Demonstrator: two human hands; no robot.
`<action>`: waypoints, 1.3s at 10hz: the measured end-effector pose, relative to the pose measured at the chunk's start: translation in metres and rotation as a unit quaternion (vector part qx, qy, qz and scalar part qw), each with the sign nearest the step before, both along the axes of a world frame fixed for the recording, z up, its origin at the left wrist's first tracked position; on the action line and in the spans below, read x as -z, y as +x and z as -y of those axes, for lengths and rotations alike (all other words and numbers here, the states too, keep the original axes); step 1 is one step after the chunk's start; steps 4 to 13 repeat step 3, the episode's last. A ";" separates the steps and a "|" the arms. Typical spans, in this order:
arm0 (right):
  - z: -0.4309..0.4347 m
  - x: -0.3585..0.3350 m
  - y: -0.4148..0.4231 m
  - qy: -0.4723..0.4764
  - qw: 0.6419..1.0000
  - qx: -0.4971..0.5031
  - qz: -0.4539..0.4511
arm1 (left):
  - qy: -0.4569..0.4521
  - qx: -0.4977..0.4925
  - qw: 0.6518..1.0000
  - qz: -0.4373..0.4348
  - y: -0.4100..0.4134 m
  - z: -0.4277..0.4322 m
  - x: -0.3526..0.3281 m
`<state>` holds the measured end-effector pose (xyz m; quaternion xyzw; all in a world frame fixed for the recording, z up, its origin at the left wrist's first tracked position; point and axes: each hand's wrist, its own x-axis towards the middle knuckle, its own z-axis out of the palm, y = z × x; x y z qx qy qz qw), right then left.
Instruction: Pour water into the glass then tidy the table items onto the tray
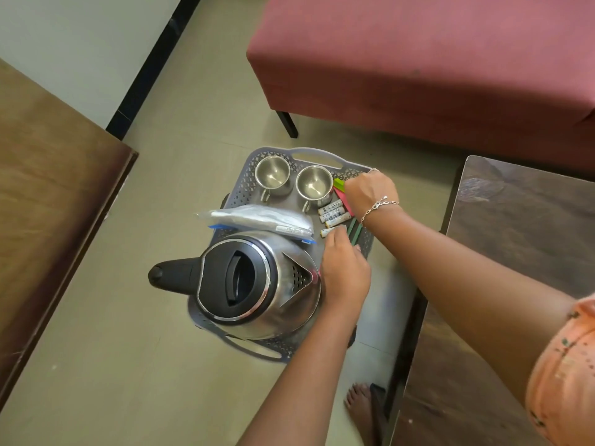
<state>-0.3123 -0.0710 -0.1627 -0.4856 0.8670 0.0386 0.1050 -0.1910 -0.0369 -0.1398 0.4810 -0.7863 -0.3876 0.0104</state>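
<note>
The tidying step looks to be in hand, and probably near its end: the grey tray [257,156] sits at the centre of the frame, seemingly on a low stand over the floor, and already carries nearly everything. The left hand [346,272], lower centre-right, has its fingertips down on the nearest battery [328,232], loosely curled as if setting or nudging it; whether it pinches the battery cannot be told. The right hand [370,191], wearing a bracelet, is closed around the upper ends of the coloured sticks [341,188] at the tray's right edge; how tightly it holds them is hidden by its own knuckles. No glass of water shows, only steel cups, and I see no water in them, so the pouring cannot be judged from here. Counted: one kettle [257,284] on the tray's lower half, two cups [273,175] side by side at its upper end, one clear plastic pouch [257,217] just above the kettle, four batteries in a row to the right of the pouch, and about four sticks, green, pink and two dark ones, partly hidden. Next, I judge, both hands should let go, leaving the small things lying flat, clear of the rim, then check the dark table [515,220] at right for leftovers.
</note>
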 end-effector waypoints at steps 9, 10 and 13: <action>-0.035 -0.020 -0.007 -0.168 0.979 0.102 0.050 | -0.035 0.058 0.998 0.001 -0.005 0.003 0.000; -0.035 -0.020 -0.007 -0.168 0.979 0.102 0.050 | -0.035 0.058 0.998 0.001 -0.005 0.003 0.000; -0.035 -0.020 -0.007 -0.168 0.979 0.102 0.050 | -0.035 0.058 0.998 0.001 -0.005 0.003 0.000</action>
